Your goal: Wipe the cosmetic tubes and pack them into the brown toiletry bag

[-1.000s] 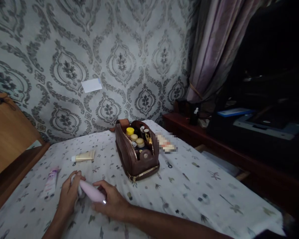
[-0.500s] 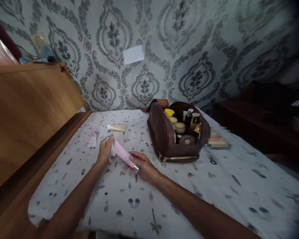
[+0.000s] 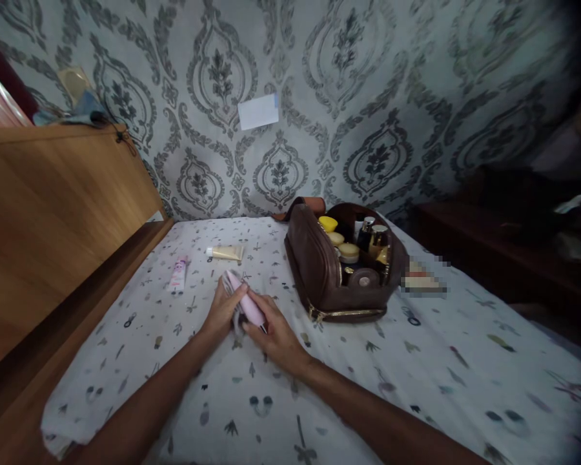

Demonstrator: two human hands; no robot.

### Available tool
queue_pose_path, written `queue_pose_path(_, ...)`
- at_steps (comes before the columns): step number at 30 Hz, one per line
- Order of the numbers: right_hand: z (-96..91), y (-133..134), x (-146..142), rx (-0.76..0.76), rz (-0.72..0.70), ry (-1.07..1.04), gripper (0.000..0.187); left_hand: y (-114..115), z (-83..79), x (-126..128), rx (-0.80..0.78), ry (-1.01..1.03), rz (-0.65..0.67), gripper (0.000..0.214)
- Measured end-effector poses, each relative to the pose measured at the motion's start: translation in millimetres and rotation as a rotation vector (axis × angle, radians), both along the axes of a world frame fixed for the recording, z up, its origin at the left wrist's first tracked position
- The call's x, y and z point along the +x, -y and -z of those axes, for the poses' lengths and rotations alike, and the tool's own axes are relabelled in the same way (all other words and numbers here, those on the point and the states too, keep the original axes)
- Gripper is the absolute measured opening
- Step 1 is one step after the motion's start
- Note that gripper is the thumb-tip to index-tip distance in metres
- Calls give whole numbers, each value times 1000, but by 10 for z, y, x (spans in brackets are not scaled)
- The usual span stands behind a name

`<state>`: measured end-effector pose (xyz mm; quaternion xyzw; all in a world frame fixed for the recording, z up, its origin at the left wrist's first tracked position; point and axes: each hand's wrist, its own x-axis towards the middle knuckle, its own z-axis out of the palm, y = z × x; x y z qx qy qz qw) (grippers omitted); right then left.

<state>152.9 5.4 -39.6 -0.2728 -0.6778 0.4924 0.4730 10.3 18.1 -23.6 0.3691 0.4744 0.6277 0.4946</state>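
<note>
A pale pink squeeze tube (image 3: 252, 310) with a silver cap is held slantwise between both hands, low over the patterned sheet. My right hand (image 3: 279, 336) is closed around its capped lower end, and the cap is mostly hidden. My left hand (image 3: 221, 310) presses a thin white cloth (image 3: 237, 321) against the tube's upper side, thumb on top; whether it is cloth or tissue I cannot tell. Beyond the hands lie a cream-coloured tube (image 3: 226, 252) with a white cap and a small pink-and-white tube (image 3: 178, 274).
To the right stands an unzipped brown toiletry bag (image 3: 314, 271) with several jars and bottles inside. A blurred-out flat item (image 3: 421, 279) lies beside it. The white patterned sheet (image 3: 232, 394) covers the surface. A wooden panel (image 3: 62, 213) rises at the left, a papered wall behind.
My left hand has slid down along the pink tube with the cloth, toward my right hand. The tube has turned somewhat steeper, and the hands are closer together.
</note>
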Motion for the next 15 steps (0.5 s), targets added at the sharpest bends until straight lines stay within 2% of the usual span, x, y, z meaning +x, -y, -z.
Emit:
queue_pose_path(2,-19,45,10,48,-16,45,57,7,-52,0,-21,18,-19,44)
queue_pose_path(4,-33,73,5,-37,-52,2,59,5,-104,-23,-30,33,-51,42)
queue_pose_path(7,-34,65,-25,-399,-195,-176,64,-16,-142,-88,-33,35,-61,41)
queue_pose_path(10,-40,26,-44,-729,-385,-316,54,-51,-143,-142,-8,30,-73,43)
queue_pose_path(12,-55,5,-39,-805,-414,-374,49,-78,-144,-156,-26,73,-105,48)
queue_pose_path(15,-67,-13,-22,-804,-347,-438,51,-119,-165,-172,-120,227,-150,53)
